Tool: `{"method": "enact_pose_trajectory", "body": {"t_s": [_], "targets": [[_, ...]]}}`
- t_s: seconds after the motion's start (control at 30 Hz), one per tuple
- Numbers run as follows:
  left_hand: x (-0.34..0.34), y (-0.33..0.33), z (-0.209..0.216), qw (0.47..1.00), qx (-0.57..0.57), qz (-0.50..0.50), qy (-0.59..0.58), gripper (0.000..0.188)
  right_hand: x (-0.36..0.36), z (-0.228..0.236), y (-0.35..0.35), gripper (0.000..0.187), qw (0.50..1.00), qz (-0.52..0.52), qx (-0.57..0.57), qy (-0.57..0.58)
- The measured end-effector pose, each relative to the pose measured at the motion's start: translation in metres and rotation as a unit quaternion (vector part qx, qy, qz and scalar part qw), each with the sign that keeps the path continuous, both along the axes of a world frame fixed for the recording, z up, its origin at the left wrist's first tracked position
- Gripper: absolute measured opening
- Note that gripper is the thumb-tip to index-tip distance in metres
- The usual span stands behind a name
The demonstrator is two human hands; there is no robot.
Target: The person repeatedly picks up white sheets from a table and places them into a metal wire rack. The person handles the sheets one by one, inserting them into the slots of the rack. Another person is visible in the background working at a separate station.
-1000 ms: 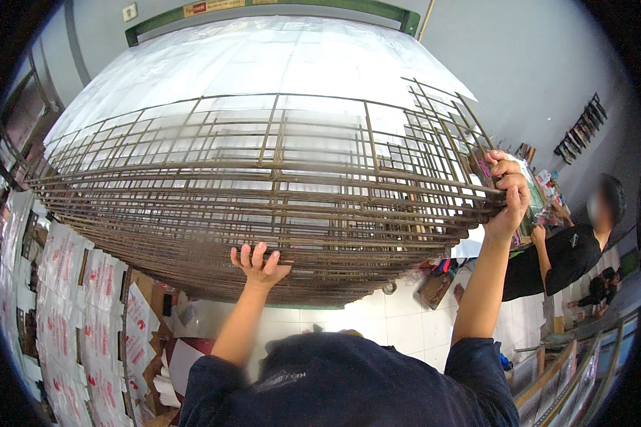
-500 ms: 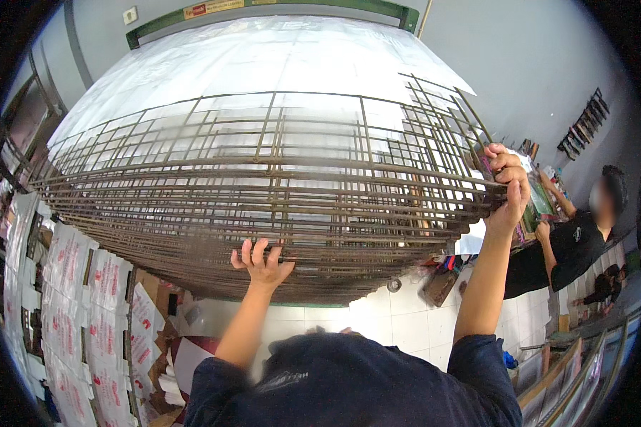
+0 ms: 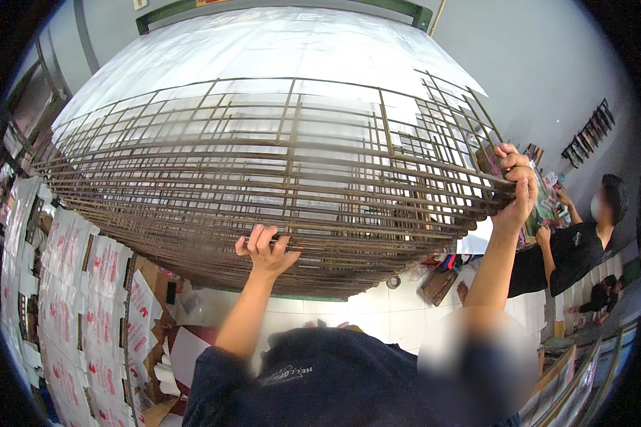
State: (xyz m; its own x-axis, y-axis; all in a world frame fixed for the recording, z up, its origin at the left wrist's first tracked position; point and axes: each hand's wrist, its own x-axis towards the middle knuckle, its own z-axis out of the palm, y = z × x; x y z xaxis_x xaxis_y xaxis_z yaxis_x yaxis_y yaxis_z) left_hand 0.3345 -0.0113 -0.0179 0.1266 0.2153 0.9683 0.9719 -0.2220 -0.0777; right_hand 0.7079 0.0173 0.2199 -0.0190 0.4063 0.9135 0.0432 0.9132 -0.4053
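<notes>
A large rack of stacked brown metal wire shelves [image 3: 292, 160] spans the middle of the view, each shelf a grid of rods. At the rack's right end my right hand [image 3: 518, 186] is closed round the corner of a wire shelf, fingers wrapped over the rod. My left hand [image 3: 267, 254] is at the front, left of centre, its fingers hooked over a front rod of the shelves. White sheets [image 3: 278, 46] lie behind and beneath the upper grids. Which single shelf each hand holds is hard to tell among the overlapping rods.
A green frame bar [image 3: 285, 10] crosses the back. Printed white plastic bags [image 3: 64, 320] hang at the left. At the right a person in a dark shirt [image 3: 573, 252] works at a bench. A white tiled floor [image 3: 313, 313] shows below the rack; framed panels [image 3: 577, 384] stand lower right.
The whole view has shifted slightly. My left hand sits a little higher in the picture, and the front rods look more spread apart. Both hands keep their hold.
</notes>
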Motion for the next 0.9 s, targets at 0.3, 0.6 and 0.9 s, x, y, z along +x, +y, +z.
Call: {"method": "enact_pose_trajectory", "body": {"t_s": [0.3, 0.6, 0.9], "targets": [[-0.003, 0.001, 0.001, 1.000, -0.002, -0.022, 0.006, 0.039, -0.001, 0.000, -0.001, 0.023, 1.000, 0.002, -0.007, 0.004], [-0.002, 0.002, 0.003, 0.999, 0.003, -0.034, -0.001, 0.031, 0.003, -0.002, 0.002, 0.021, 1.000, 0.000, -0.007, 0.001], [0.002, 0.001, 0.001, 1.000, -0.003, -0.013, -0.011, 0.037, 0.005, -0.002, 0.002, 0.020, 1.000, 0.000, -0.006, -0.006]]}}
